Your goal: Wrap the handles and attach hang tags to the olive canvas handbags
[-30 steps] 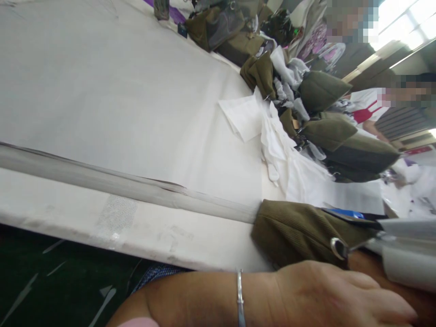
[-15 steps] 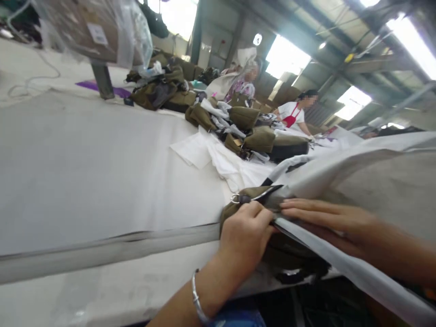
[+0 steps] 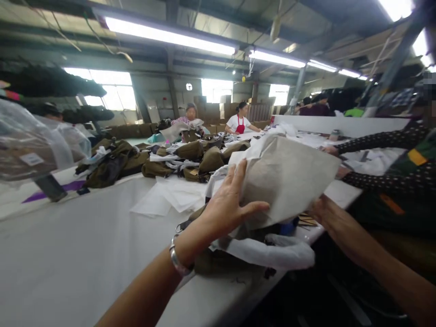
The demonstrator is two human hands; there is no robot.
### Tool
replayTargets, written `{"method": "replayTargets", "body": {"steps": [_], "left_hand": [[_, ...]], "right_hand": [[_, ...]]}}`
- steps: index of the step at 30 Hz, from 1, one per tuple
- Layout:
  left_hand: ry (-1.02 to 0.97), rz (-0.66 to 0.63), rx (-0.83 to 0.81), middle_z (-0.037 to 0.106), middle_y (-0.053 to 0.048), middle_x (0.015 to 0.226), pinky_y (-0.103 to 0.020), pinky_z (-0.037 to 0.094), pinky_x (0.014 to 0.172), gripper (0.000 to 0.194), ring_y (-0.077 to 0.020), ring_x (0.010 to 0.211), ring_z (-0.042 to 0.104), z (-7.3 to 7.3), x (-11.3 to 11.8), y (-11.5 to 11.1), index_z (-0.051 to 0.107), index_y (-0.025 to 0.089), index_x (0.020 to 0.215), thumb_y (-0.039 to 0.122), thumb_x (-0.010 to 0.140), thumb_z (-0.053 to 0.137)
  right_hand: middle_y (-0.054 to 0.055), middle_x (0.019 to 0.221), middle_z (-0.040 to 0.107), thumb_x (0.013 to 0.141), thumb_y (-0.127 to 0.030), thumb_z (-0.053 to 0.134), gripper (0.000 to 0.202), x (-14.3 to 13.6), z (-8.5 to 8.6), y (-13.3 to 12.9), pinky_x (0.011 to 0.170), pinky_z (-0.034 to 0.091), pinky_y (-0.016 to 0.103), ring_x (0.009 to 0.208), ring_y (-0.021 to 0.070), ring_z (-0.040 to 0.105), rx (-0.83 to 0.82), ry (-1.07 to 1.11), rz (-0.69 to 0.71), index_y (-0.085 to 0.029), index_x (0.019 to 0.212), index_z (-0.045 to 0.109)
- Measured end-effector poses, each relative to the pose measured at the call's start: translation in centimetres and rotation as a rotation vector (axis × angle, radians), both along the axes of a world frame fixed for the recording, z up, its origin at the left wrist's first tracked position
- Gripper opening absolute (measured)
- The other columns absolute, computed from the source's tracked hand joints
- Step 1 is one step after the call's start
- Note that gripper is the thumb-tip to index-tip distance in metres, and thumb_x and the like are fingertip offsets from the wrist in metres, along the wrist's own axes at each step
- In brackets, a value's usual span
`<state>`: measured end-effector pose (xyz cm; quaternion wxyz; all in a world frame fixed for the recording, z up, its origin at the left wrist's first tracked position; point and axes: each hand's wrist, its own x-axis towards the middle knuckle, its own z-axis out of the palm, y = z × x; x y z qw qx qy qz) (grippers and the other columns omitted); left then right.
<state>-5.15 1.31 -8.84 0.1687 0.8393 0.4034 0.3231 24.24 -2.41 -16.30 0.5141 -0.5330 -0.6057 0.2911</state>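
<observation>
An olive-green bag lies on the white table in front of me, with a metal ring near its left end. A strap wrapped in white paper loops across its front. Over the bag rises a large pale wrapping paper sheet, creased and standing up. My left hand rests against the sheet's left side, fingers stretched and thumb apart. At the sheet's lower right edge is my right hand, gripping the paper; its fingertips are partly hidden behind it.
Several olive bags are heaped behind, beside thin white sheets. A plastic-wrapped package stands left on a post. At right, a co-worker's dotted sleeves reach over the table. Two people work at the far side.
My view has levelled and turned right. The left hand has let go of the bag's strap area and spread open. My right hand has moved off the bag to the sheet's edge, and the paper stands higher.
</observation>
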Motion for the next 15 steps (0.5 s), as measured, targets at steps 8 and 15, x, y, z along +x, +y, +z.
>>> {"method": "replayTargets", "body": {"steps": [8,15], "left_hand": [[0.029,-0.183,0.083,0.022,-0.014,0.170,-0.048,0.031,0.124,0.102,-0.0302,0.156,0.023,-2.0,5.1,1.7,0.010,0.019,0.164,0.024,0.082,0.070],[0.212,-0.171,0.102,0.041,-0.006,0.162,-0.040,0.034,0.123,0.071,-0.0219,0.149,0.041,-2.0,2.0,1.0,0.049,0.023,0.150,0.002,0.082,0.051]], "right_hand": [[0.013,0.116,0.074,0.090,-0.076,0.050,0.071,-4.7,3.2,1.9,0.109,0.048,0.050,0.122,0.0328,0.064,0.013,0.425,0.531,-0.019,0.127,0.069],[0.010,0.102,0.077,0.092,-0.025,0.058,0.020,-1.3,-3.8,2.7,0.105,0.050,0.052,0.110,0.0306,0.067,0.459,-0.357,0.278,-0.022,0.097,0.078]]}}
